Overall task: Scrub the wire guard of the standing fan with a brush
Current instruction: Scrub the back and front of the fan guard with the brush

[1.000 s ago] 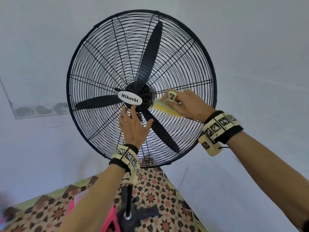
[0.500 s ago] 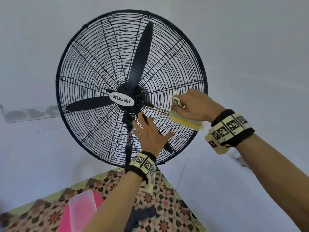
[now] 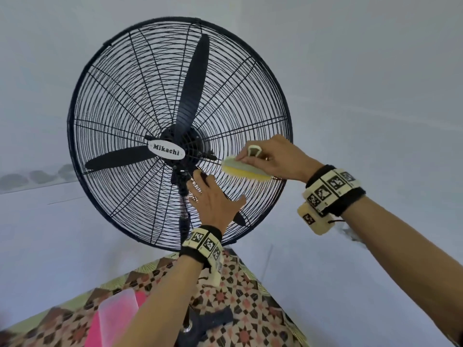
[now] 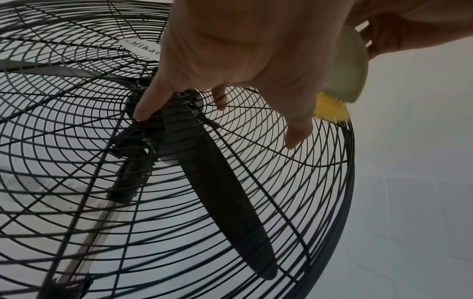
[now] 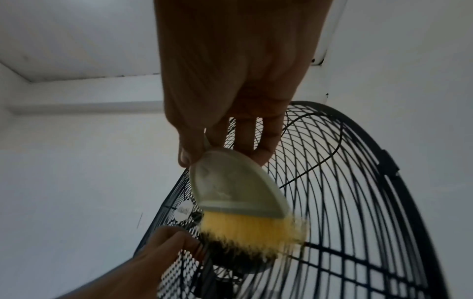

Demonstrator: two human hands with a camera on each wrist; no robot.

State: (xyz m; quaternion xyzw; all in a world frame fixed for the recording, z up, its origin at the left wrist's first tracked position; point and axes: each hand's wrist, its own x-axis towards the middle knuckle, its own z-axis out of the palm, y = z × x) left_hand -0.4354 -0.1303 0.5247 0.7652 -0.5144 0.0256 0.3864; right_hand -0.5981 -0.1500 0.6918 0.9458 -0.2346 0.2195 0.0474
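1. The black standing fan, badged Mikachi, fills the left and centre, its wire guard facing the person.
2. The left hand lies with fingers straight and spread against the guard below the hub.
3. The right hand grips a yellow-bristled scrub brush, its bristles against the guard's right side.
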